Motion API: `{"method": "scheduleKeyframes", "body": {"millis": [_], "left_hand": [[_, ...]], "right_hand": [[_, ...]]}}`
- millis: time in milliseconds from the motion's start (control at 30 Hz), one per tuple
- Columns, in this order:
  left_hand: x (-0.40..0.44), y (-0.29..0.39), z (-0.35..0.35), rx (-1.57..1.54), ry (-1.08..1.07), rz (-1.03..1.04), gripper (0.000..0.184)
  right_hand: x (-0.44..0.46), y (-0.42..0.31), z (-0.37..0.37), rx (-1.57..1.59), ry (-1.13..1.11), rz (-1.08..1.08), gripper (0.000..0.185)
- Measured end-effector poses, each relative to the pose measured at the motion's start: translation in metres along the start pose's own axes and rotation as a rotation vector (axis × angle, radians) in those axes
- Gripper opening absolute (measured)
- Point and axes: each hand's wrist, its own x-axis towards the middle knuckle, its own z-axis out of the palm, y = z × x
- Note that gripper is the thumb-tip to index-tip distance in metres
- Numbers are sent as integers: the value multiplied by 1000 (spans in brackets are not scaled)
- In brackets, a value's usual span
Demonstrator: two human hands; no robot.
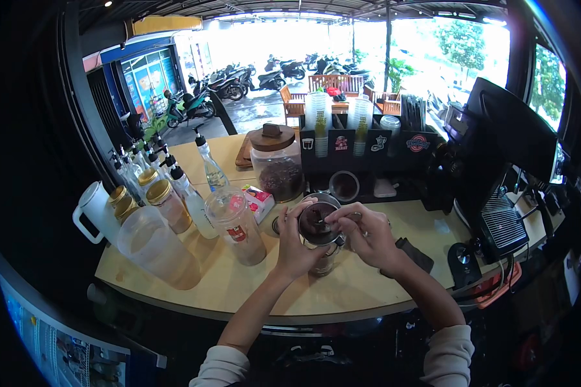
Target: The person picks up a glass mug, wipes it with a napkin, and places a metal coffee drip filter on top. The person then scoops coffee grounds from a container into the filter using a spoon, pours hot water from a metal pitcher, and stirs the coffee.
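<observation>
My left hand [294, 242] is wrapped around a metal cup [313, 240] with dark contents, held over the counter in front of me. Over the cup's rim, my right hand [366, 233] pinches a thin metal utensil, perhaps a spoon, whose lower end dips inside. Its full shape is hidden by the fingers. Beneath the cup stands a clear glass [323, 266], partly covered by my left hand; whether they touch I cannot tell. Just behind is a round clear container [344, 187] with dark contents.
On the left are a clear plastic pitcher [155, 245], a lidded tumbler [239, 232], pump bottles [190, 197] and gold-lidded jars [168, 203]. A large wooden-lidded jar [276, 164] and a black cup holder [361, 151] stand behind. To the right are a dark cloth [414, 256] and an espresso machine [503, 222].
</observation>
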Motion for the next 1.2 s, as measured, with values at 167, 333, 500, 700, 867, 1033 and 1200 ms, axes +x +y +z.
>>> {"method": "scheduleKeyframes", "body": {"millis": [167,333,500,700,867,1033,1200], "left_hand": [[-1,-2,-3,17,-39,20,86],[-3,2,-4,-7,-38,-29,86],[-2,1,-8,41,-87,24,86],[-3,4,-9,54,-87,21,85],[-3,-3,-10,33,-115,-128,85],[-1,-2,-12,-10,-97,-152,84],[-1,1,-13,-41,-124,-192,83]], "right_hand": [[2,4,-6,90,-96,98,10],[6,5,-6,123,-168,117,11],[7,4,-7,166,-78,156,11],[3,5,-7,187,-52,215,13],[7,19,-7,507,110,307,16],[3,27,-5,601,146,376,16],[-1,30,2,518,98,331,16]]}}
